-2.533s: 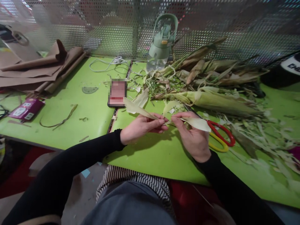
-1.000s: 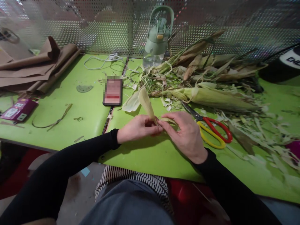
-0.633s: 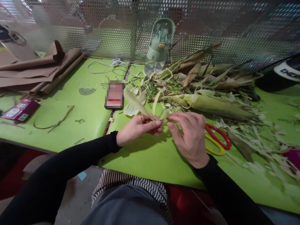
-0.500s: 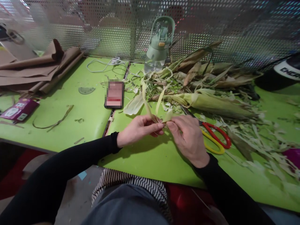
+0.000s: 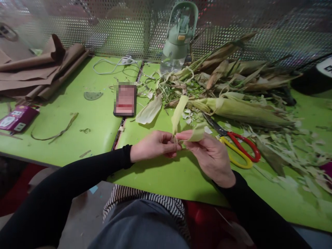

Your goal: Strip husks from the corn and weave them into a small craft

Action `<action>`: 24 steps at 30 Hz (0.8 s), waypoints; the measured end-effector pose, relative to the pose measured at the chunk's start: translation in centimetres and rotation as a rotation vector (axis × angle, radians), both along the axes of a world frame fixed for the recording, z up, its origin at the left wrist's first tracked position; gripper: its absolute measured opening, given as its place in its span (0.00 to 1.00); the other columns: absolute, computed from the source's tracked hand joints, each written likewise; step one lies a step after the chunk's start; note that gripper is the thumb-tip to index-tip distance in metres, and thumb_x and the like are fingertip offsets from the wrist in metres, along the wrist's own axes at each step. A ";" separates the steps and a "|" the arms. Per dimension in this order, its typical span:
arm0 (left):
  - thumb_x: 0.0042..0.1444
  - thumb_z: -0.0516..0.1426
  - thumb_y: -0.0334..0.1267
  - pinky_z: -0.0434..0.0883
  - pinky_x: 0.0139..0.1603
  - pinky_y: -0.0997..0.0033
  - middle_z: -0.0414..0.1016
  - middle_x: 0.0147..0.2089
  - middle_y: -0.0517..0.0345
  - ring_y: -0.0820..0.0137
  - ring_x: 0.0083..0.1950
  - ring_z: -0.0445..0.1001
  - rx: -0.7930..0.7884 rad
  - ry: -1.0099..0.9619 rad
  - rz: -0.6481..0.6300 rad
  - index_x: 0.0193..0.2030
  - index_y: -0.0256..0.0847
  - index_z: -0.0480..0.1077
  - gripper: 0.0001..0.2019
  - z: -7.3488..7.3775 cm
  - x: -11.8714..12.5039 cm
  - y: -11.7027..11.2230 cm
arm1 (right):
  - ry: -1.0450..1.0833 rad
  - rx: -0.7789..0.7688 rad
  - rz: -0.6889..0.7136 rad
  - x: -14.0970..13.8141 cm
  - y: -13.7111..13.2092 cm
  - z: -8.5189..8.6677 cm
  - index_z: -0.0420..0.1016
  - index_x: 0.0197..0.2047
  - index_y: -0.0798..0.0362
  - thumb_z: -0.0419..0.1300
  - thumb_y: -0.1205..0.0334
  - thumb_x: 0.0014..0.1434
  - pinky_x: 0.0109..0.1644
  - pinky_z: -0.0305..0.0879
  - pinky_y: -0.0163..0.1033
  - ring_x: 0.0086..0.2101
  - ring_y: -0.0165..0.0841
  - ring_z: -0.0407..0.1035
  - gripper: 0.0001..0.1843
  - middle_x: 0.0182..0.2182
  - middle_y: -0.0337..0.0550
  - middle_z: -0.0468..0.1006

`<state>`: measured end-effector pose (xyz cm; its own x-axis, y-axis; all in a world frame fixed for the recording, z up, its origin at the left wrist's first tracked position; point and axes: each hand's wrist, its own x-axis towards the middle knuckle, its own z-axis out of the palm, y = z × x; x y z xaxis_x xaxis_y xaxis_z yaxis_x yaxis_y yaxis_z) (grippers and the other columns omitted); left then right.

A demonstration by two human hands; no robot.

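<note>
Both hands meet over the green table [image 5: 166, 176], pinching a pale green corn husk strip [image 5: 178, 116]. My left hand [image 5: 154, 147] is closed on its lower end, where the strip stands up from the fingers. My right hand [image 5: 209, 154] is closed on a second bent part of husk [image 5: 196, 133] beside it. The fingertips of the two hands touch. A loose husk leaf [image 5: 149, 111] lies flat just beyond the hands.
Red and yellow scissors [image 5: 237, 147] lie right of my right hand. An unhusked corn ear [image 5: 241, 110] and a heap of husks [image 5: 228, 74] fill the back right. A green water bottle [image 5: 178, 38], a phone [image 5: 125, 100], brown paper [image 5: 38, 71] and a purple pack [image 5: 17, 118] lie further off.
The long husk leaf once stretched between my hands has been folded and worked at the fingertips. One strip now stands upright from the pinch, and a leaf lies on the table.
</note>
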<state>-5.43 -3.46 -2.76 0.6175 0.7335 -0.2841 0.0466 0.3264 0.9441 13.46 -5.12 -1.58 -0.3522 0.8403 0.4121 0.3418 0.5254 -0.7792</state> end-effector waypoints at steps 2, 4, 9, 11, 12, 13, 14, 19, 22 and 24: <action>0.60 0.60 0.35 0.69 0.31 0.75 0.75 0.26 0.60 0.77 0.26 0.71 0.102 0.077 -0.027 0.32 0.34 0.72 0.08 -0.1 0.0 -0.1 | -0.079 0.099 0.065 -0.1 0.2 0.3 0.82 0.42 0.45 0.58 0.59 0.68 0.40 0.74 0.40 0.37 0.34 0.76 0.10 0.38 0.41 0.83; 0.57 0.60 0.33 0.66 0.29 0.75 0.74 0.25 0.61 0.76 0.26 0.69 0.240 0.183 -0.028 0.29 0.34 0.71 0.07 -0.3 -0.1 -0.3 | -0.163 0.189 0.140 -0.2 0.3 0.5 0.81 0.44 0.46 0.58 0.63 0.68 0.42 0.74 0.41 0.38 0.33 0.76 0.10 0.40 0.41 0.84; 0.57 0.60 0.37 0.67 0.33 0.73 0.72 0.29 0.60 0.74 0.32 0.67 0.366 0.128 0.011 0.33 0.35 0.71 0.07 -0.7 -0.1 -0.6 | -0.240 0.205 0.096 -0.6 -0.1 0.6 0.75 0.52 0.49 0.57 0.68 0.67 0.43 0.75 0.42 0.39 0.34 0.77 0.12 0.42 0.43 0.84; 0.59 0.59 0.41 0.66 0.32 0.73 0.70 0.30 0.61 0.74 0.31 0.65 0.336 0.069 0.015 0.34 0.36 0.71 0.09 -0.7 0.0 -0.6 | -0.204 0.138 0.023 -0.6 -0.2 0.3 0.74 0.48 0.49 0.59 0.67 0.66 0.40 0.75 0.41 0.37 0.34 0.77 0.08 0.39 0.42 0.82; 0.58 0.60 0.42 0.64 0.31 0.73 0.68 0.29 0.62 0.75 0.30 0.64 0.333 0.057 0.015 0.34 0.36 0.70 0.10 -0.6 0.1 -0.6 | -0.174 0.110 -0.004 -0.6 -0.2 0.2 0.73 0.45 0.49 0.60 0.67 0.65 0.40 0.75 0.40 0.36 0.34 0.77 0.06 0.37 0.42 0.82; 0.57 0.61 0.42 0.63 0.30 0.73 0.67 0.28 0.62 0.75 0.30 0.62 0.338 0.052 0.017 0.34 0.36 0.70 0.10 -0.5 0.1 -0.6 | -0.135 0.093 -0.022 -0.6 -0.2 0.0 0.73 0.44 0.49 0.61 0.66 0.64 0.39 0.75 0.40 0.35 0.33 0.77 0.05 0.36 0.41 0.81; 0.57 0.62 0.42 0.61 0.29 0.74 0.65 0.28 0.63 0.76 0.29 0.61 0.349 0.049 0.021 0.33 0.36 0.70 0.11 -0.3 0.2 -0.6 | -0.094 0.083 -0.034 -0.5 -0.2 -0.2 0.71 0.42 0.48 0.62 0.66 0.63 0.40 0.75 0.40 0.35 0.33 0.76 0.05 0.36 0.40 0.80; 0.61 0.58 0.44 0.66 0.34 0.73 0.69 0.32 0.60 0.75 0.32 0.65 0.375 -0.004 0.000 0.39 0.36 0.72 0.12 0.6 0.1 -0.9 | 0.064 0.061 -0.059 -0.5 0.1 -0.6 0.65 0.36 0.47 0.63 0.65 0.63 0.41 0.75 0.40 0.37 0.32 0.74 0.09 0.37 0.40 0.77; 0.67 0.51 0.47 0.73 0.43 0.69 0.74 0.35 0.54 0.71 0.37 0.73 0.344 -0.015 0.020 0.38 0.35 0.70 0.16 0.7 -0.1 -1.1 | 0.107 0.014 -0.090 -0.5 0.2 -0.7 0.66 0.37 0.48 0.64 0.62 0.62 0.40 0.75 0.38 0.37 0.32 0.74 0.09 0.39 0.41 0.76; 0.69 0.48 0.50 0.75 0.47 0.68 0.76 0.36 0.51 0.70 0.39 0.75 0.300 -0.027 0.023 0.39 0.35 0.70 0.19 0.7 -0.3 -1.1 | 0.111 -0.073 -0.116 -0.3 0.2 -0.6 0.70 0.44 0.48 0.65 0.59 0.61 0.39 0.76 0.38 0.37 0.32 0.74 0.10 0.42 0.43 0.77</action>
